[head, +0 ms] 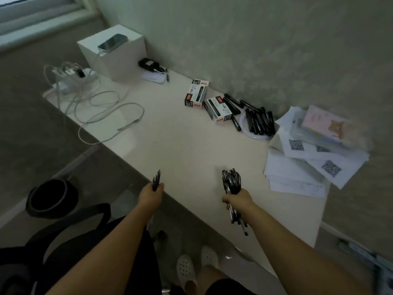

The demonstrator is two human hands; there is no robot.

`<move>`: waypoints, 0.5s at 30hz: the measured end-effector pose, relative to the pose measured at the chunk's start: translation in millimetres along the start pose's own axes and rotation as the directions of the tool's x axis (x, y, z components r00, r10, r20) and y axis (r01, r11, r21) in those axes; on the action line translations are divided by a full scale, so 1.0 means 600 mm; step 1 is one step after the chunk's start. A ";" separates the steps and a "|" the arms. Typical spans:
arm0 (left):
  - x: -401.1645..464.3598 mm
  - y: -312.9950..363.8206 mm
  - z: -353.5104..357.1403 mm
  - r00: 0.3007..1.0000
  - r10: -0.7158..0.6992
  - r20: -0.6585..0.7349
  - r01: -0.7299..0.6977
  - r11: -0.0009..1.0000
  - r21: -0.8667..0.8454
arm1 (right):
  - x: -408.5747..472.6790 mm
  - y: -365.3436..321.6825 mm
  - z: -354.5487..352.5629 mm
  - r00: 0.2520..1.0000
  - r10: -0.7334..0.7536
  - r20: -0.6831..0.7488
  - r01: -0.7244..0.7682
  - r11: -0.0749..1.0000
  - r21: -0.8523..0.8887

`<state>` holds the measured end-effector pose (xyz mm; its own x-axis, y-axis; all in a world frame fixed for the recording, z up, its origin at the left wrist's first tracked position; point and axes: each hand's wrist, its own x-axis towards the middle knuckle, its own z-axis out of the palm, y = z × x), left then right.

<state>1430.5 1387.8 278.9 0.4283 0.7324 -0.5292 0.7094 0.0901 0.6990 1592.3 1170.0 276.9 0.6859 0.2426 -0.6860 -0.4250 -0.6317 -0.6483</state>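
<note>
My right hand [238, 200] grips a thick bundle of black pens [232, 184] upright over the near part of the white table [170, 135]. At the table's front edge, my left hand [151, 194] holds a smaller bunch of black pens [156, 179], tips pointing up. A loose pile of black markers [258, 120] lies near the wall at the back right. Two marker boxes [196, 93] [218, 110] sit beside that pile.
A stack of papers with printed codes [306, 158] fills the right side. At the far left stand a white box [114, 52] with a phone [111, 42] on top, chargers and tangled cables [102, 107]. A black round bin [52, 195] and a dark chair [70, 237] are below left.
</note>
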 end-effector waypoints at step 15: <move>0.133 0.157 0.065 0.996 0.048 0.075 -0.064 0.970 0.233 | 0.156 -0.124 0.007 0.998 0.017 -0.054 -0.017 1.000 -0.003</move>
<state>1553.1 1428.5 283.9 0.5025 0.6833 -0.5297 0.7915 -0.1170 0.5998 1685.8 1243.2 259.5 0.7097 0.1914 -0.6781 -0.4348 -0.6383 -0.6352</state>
